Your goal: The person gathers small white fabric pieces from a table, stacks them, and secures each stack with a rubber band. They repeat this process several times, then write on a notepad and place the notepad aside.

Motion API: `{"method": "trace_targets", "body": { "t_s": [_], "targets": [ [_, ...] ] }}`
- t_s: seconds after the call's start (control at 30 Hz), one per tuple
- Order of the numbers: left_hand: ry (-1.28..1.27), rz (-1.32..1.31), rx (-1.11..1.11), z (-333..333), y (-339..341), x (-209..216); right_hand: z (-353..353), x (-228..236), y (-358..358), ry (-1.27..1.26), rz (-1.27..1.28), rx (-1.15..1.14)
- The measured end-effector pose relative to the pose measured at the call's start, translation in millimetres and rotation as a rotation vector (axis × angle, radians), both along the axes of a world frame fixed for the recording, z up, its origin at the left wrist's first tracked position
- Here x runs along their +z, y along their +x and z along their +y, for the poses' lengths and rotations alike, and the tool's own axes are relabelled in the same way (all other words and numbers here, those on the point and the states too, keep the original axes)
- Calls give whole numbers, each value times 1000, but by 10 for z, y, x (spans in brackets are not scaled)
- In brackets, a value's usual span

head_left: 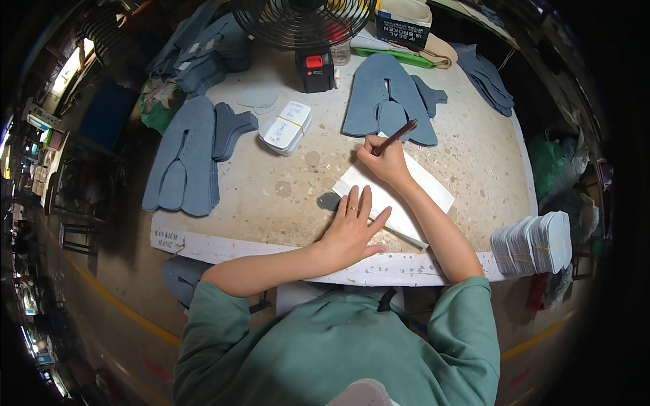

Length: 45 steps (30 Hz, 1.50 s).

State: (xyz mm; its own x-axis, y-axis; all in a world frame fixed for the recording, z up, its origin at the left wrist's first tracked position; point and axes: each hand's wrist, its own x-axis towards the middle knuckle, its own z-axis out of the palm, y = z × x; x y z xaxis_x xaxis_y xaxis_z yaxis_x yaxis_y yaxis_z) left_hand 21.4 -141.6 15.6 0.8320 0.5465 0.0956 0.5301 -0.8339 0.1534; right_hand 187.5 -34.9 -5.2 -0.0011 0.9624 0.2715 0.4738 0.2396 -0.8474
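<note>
A dark red pen (404, 130) is held in my right hand (384, 162), fingers pinched round it, over the upper part of a white paper pad (428, 184). My left hand (351, 229) lies flat with fingers spread, resting on the pad's lower left edge and the table beside it. Just beyond the pad is a stack of blue-grey shoe upper pieces (379, 78). A small dark grey oval piece (328, 201) lies by the left fingertips. The pen's tip is hidden behind my right hand.
More blue-grey shoe pieces (181, 155) are stacked at the left. A banded bundle of white cards (288, 128) lies mid-table. A black fan (305, 20) stands at the back. Banded white insole-shaped stacks (531, 245) sit at the right front corner of the worn table (271, 203).
</note>
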Motion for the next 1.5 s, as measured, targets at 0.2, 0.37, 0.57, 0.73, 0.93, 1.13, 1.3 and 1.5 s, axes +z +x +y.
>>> {"method": "trace_targets", "body": {
  "t_s": [0.2, 0.37, 0.57, 0.73, 0.93, 1.13, 1.3, 1.5],
  "targets": [
    [-11, 7, -1, 5, -4, 3, -12, 18, -19, 1, -5, 7],
    [2, 18, 1, 1, -1, -1, -21, 49, -14, 14, -83, 15],
    [4, 9, 1, 0, 0, -8, -19, 23, -31, 23, -42, -60],
    [3, 0, -1, 2, -1, -13, -7, 23, -16, 45, -70, -68],
    [1, -3, 5, -3, -3, -21, -6, -10, -10, 76, -102, -83],
    [4, 2, -5, 4, -13, -3, 122, -9, 162, 58, 28, -46],
    [4, 4, -5, -1, -13, -13, 112, 7, 189, -2, -13, 34],
    [5, -8, -1, 0, -13, -16, 102, 8, 162, 14, -32, -23]
  ]
}}
